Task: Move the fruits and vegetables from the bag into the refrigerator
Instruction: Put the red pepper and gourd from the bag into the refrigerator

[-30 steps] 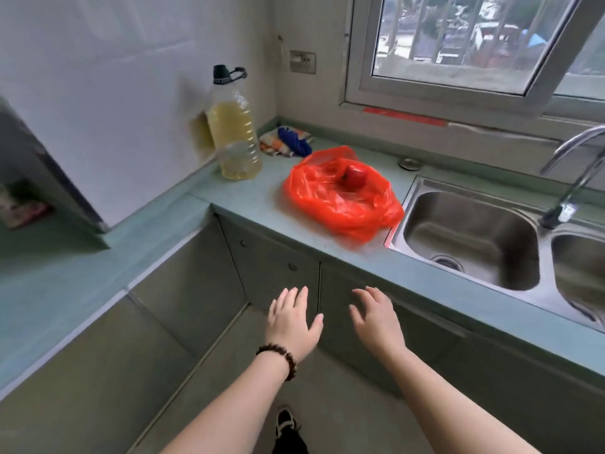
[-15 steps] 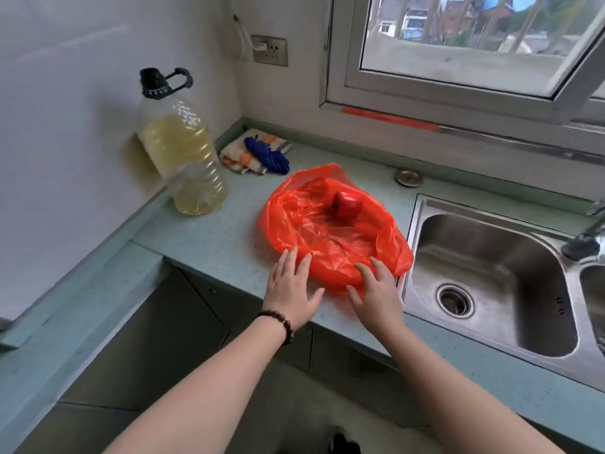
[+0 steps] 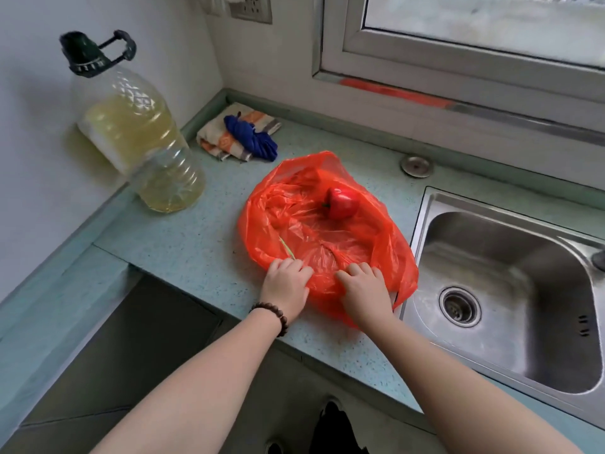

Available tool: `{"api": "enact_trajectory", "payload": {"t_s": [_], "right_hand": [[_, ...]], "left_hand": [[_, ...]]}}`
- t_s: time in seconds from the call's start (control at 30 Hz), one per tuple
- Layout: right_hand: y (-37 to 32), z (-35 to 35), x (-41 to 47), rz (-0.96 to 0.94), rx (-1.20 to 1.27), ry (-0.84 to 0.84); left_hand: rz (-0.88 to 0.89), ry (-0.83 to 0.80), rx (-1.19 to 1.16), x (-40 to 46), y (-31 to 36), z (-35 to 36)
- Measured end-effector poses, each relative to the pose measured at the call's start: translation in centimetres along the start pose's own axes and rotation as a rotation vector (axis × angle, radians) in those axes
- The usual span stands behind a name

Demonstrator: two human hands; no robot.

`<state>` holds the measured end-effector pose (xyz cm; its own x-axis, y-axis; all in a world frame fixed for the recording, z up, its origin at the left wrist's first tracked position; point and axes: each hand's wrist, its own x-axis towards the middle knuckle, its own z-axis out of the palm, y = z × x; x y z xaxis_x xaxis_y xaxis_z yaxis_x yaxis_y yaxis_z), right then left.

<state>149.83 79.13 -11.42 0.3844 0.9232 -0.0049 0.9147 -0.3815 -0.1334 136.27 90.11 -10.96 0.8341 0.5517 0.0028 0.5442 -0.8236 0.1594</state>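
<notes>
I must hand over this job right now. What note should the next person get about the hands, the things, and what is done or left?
Left hand and right hand: both grip the near edge of the red bag, fingers curled into the plastic.
The bag lies open on the counter, beside the sink.
One red pepper is in the bag.
Done: cannot tell; the refrigerator is out of view.
Left: carry the pepper to the refrigerator.

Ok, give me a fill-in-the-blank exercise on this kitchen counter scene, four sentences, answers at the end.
1. Both hands, left hand and right hand, grip the near edge of the ____ plastic bag.
2. The red pepper lies ____ the bag.
3. The oil bottle stands to the ____ of the bag.
4. A beaded bracelet is on the ____ wrist.

Missing words: orange; inside; left; left
</notes>
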Motion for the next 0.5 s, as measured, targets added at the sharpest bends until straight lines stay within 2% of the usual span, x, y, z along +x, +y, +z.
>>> {"api": "enact_trajectory", "payload": {"t_s": [0.1, 0.17, 0.23, 0.33, 0.4, 0.5], "right_hand": [[-0.1, 0.7, -1.1, -0.063, 0.042, 0.155], [-0.4, 1.2, -2.3, -0.133, 0.067, 0.159], [-0.5, 1.9, -3.5, -0.169, 0.087, 0.070], [-0.5, 3.1, -5.0, -0.164, 0.036, -0.104], [-0.7, 3.2, -5.4, -0.161, 0.023, -0.154], [-1.0, 2.5, -5.0, -0.126, 0.139, -0.153]], "left_hand": [[0.035, 0.139, -0.074, -1.8, -0.4, 0.7], [0.051, 0.178, -0.100, -3.4, -0.7, 1.7], [0.039, 0.141, -0.105, -5.1, -1.4, 3.0], [-0.017, -0.044, -0.113, -6.9, -2.0, 3.6], [-0.032, -0.126, -0.121, -7.6, -2.0, 3.8], [-0.077, -0.077, -0.116, -7.4, -1.3, 3.4]]}}
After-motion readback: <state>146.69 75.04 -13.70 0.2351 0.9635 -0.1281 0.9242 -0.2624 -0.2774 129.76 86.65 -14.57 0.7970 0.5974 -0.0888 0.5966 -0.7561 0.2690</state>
